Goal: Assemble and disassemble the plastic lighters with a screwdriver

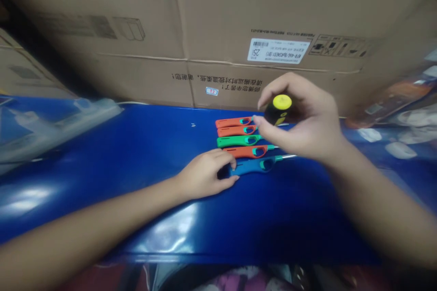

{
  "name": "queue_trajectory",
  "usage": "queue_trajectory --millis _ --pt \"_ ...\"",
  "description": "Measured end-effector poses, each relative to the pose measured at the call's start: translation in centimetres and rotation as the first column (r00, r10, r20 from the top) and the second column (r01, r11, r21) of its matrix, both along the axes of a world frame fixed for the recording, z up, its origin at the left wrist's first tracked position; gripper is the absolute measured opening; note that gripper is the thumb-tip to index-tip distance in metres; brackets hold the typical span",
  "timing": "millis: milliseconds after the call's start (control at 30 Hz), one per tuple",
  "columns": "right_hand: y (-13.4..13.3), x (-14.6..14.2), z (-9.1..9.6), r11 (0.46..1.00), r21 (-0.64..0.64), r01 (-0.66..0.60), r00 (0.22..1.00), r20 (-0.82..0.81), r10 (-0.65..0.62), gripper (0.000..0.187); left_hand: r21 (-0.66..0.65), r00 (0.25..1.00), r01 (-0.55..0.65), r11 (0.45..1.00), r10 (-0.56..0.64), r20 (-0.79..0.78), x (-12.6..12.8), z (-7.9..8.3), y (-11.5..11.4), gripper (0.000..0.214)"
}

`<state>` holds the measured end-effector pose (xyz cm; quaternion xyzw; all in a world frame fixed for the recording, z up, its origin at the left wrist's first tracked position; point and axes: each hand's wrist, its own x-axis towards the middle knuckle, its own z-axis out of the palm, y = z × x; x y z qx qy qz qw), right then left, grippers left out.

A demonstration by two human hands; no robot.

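Several long-necked gas lighters lie side by side on the blue table (136,218). Farthest back are two orange lighters (229,122), then a green lighter (235,141), another orange lighter (242,151) and, nearest me, a blue lighter (252,166). My left hand (208,173) has its thumb and fingers closed around the butt end of the blue lighter. Above the lighters' metal necks, my right hand (303,118) grips what looks like a screwdriver (282,102) by its black and yellow handle, yellow end up. Its lower part is hidden.
A large cardboard box (143,68) with upside-down print stands along the table's back edge. On the right lie a bottle of orange-brown liquid (385,102) and crumpled white wrapping (418,122). A clear plastic piece (68,122), blurred, rests at the left.
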<state>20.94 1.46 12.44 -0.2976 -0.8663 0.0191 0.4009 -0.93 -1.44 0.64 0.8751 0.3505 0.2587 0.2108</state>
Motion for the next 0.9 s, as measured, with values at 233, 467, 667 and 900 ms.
queue_trajectory --millis 233,467,667,900 --pt "-1.3 1.2 -3.7 0.973 -0.188 0.134 0.835 0.55 -0.009 0.007 -0.064 1.0 -0.004 0.998 0.004 0.009 -0.3 0.5 -0.2 0.018" --pt "-2.0 1.4 -7.6 0.906 -0.338 0.256 0.731 0.681 0.048 0.011 -0.032 1.0 0.011 0.999 -0.011 -0.008 -0.1 1.2 -0.1 0.005" --pt "-1.8 1.6 -7.5 0.906 -0.372 0.2 0.775 0.627 0.086 0.011 -0.073 0.997 0.068 0.995 -0.07 -0.022 -0.3 1.4 0.4 0.01" --pt "-2.0 1.5 -7.6 0.903 -0.372 0.215 0.759 0.646 0.086 0.01 0.038 0.96 0.187 0.982 -0.174 -0.221 -0.8 2.4 0.6 0.006"
